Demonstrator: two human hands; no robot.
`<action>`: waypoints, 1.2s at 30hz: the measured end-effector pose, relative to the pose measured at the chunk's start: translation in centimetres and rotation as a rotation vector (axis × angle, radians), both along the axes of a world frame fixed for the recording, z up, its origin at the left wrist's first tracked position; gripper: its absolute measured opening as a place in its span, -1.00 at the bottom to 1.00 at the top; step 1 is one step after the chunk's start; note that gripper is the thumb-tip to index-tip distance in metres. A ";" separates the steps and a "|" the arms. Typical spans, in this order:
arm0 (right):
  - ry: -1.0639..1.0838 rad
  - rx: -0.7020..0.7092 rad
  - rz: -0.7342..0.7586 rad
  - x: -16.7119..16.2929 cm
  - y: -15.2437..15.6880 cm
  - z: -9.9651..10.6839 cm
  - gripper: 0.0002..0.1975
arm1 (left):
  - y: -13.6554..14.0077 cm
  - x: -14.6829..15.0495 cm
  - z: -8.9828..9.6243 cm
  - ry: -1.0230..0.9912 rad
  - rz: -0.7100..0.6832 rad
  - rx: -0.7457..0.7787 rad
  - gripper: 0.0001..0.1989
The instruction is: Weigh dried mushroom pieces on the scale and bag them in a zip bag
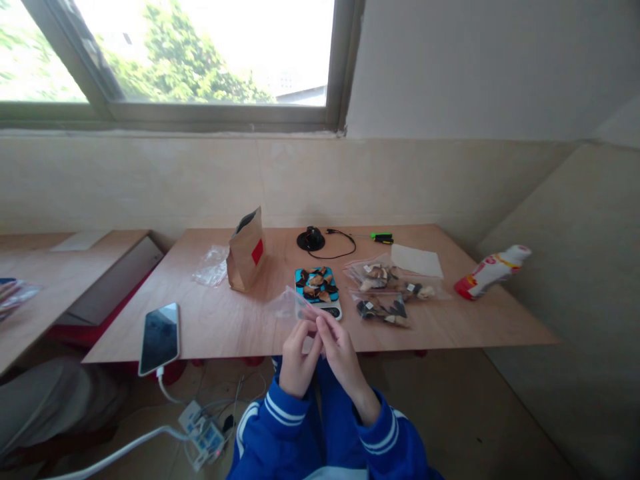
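Both hands meet in front of me at the table's near edge, fingers pinched together. My left hand (297, 358) and my right hand (346, 355) grip a clear plastic zip bag (289, 303) with a pinkish edge, which sticks out up and to the left. Just beyond them is a small kitchen scale (336, 311) with a blue top, partly covered by the bag and fingers. On it lie several dried brown, curled pieces (316, 285) that look like dried mushroom. To its right are filled zip bags (384, 309) of similar dark and pale pieces with small white labels.
A brown paper bag (245, 257) stands left of the scale beside crumpled clear plastic (211, 266). A phone (159, 339) on a cable overhangs the front edge. Behind sit a black round stand (311, 239) and screwdrivers (383, 237). White paper (417, 260) and a red-white bottle (490, 272) are right.
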State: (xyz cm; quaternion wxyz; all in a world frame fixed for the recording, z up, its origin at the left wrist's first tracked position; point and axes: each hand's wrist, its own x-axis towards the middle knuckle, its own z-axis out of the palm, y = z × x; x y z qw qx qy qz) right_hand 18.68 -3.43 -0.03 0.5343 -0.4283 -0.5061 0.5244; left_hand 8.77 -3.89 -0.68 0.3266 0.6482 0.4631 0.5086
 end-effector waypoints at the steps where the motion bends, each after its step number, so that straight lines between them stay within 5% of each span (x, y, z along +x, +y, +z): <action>1: 0.011 -0.012 0.012 0.2 0.0 -0.1 -0.56 | 0.0 0.0 -0.1 -0.005 -0.006 -0.009 -0.88; 8: -0.020 -0.019 0.030 0.8 0.8 -1.1 -0.57 | 0.1 0.2 -1.5 0.017 0.123 -0.013 -0.87; 15: -0.080 -0.007 -0.274 1.6 3.4 -2.7 -0.53 | 0.8 -1.1 -1.8 0.025 0.523 0.014 -0.79; 20: -0.345 0.184 -0.219 2.8 5.0 -4.0 -0.54 | 1.6 -2.1 -1.1 0.099 0.641 0.108 -0.86; 24: -0.674 0.261 -0.377 3.5 7.6 -6.8 -0.33 | 2.7 -3.1 -0.5 0.201 0.658 0.116 -0.94; 29: -0.851 0.170 -0.481 1.3 10.3 -9.4 -0.08 | 3.4 -3.6 -1.0 0.211 0.654 0.058 -0.85; 32: -0.861 0.139 -0.559 -0.2 10.8 -9.9 -0.09 | 3.5 -3.7 -1.4 0.239 0.635 0.010 -0.93; 36: -0.910 0.168 -0.592 -0.3 10.9 -10.6 -0.22 | 3.9 -3.9 -1.6 0.296 0.687 -0.048 -0.79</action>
